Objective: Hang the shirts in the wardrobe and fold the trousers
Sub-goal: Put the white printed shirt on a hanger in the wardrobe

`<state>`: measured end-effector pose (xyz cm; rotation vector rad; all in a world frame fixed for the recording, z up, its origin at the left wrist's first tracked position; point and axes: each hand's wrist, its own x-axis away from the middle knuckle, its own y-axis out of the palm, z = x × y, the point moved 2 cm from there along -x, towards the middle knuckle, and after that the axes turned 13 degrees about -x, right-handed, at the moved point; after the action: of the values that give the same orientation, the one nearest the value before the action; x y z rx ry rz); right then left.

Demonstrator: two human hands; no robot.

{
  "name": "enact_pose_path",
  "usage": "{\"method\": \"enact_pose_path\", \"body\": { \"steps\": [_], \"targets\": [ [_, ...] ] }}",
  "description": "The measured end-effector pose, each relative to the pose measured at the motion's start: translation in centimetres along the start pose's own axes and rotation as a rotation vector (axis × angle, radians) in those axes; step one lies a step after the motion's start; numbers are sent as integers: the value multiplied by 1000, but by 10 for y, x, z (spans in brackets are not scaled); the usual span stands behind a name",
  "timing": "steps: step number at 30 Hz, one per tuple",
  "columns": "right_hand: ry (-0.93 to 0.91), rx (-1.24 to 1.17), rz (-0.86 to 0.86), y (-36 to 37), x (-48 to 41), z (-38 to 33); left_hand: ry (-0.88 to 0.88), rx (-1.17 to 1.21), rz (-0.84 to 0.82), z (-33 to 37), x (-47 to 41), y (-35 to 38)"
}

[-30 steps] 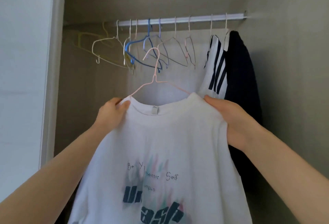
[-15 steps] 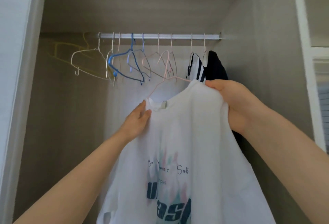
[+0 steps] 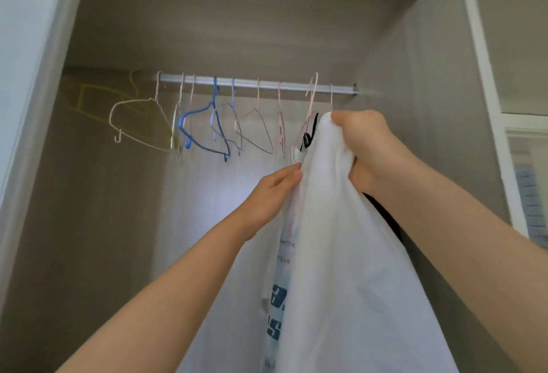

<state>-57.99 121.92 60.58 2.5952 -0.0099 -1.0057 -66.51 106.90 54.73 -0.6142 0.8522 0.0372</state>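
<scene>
Head view: bare hangers (image 3: 215, 91) line the rail (image 3: 267, 84) beside the white shirt (image 3: 341, 224).

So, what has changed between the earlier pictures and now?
The shirt rose and turned edge-on; the hook of its hanger now reaches the rail. The right hand keeps its grip on the shoulder, the left hand stays at the front edge. Empty hangers unmoved.

Head-worn view (wide-angle), tilted up into wardrobe (image 3: 207, 32), seemingly near rail (image 3: 255, 85)
</scene>
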Motion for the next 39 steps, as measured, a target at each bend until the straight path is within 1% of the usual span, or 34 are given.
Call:
{"method": "enact_pose_path", "body": {
  "steps": [4, 7, 8, 9, 12, 15, 18, 19, 21, 25, 27, 29, 31, 35, 39],
  "targets": [
    [-37, 34, -21, 32, -24, 4, 36, 98, -41, 15, 11, -4],
    [-124, 112, -29, 50, -44, 10, 56, 277, -102, 18, 14, -7],
    [-157, 156, -23, 54, -51, 12, 60, 301, -92, 19, 14, -10],
    [-186, 198, -19, 59, -57, 13, 74, 263, -60, 19, 12, -11],
    [-261, 314, -16, 68, -75, 17, 93, -18, 39, 14, 2, -8],
    [-253, 378, 6, 73, -97, 23, -3, -186, 113, -7, -14, -2],
    [-291, 447, 23, 81, -120, 33, -89, -338, 248, -29, -30, 0],
    [-305, 481, 25, 83, -128, 37, -99, -356, 288, -35, -36, 0],
    [-309, 539, 34, 86, -143, 42, -86, -370, 314, -44, -46, 1],
    [-321, 677, 39, 89, -166, 48, -70, -392, 293, -53, -63, 1],
    [-332, 750, 38, 90, -192, 57, -59, -391, 292, -65, -82, 6],
    [-314, 813, 37, 85, -194, 58, -55, -413, 282, -67, -88, 7],
    [-316, 850, 28, 83, -199, 63, -46, -448, 272, -73, -90, 12],
    [-305, 881, 35, 80, -215, 78, -49, -445, 272, -87, -99, 18],
    [-305, 922, -7, 73, -214, 89, -56, -464, 272, -100, -95, 27]
  ]
}}
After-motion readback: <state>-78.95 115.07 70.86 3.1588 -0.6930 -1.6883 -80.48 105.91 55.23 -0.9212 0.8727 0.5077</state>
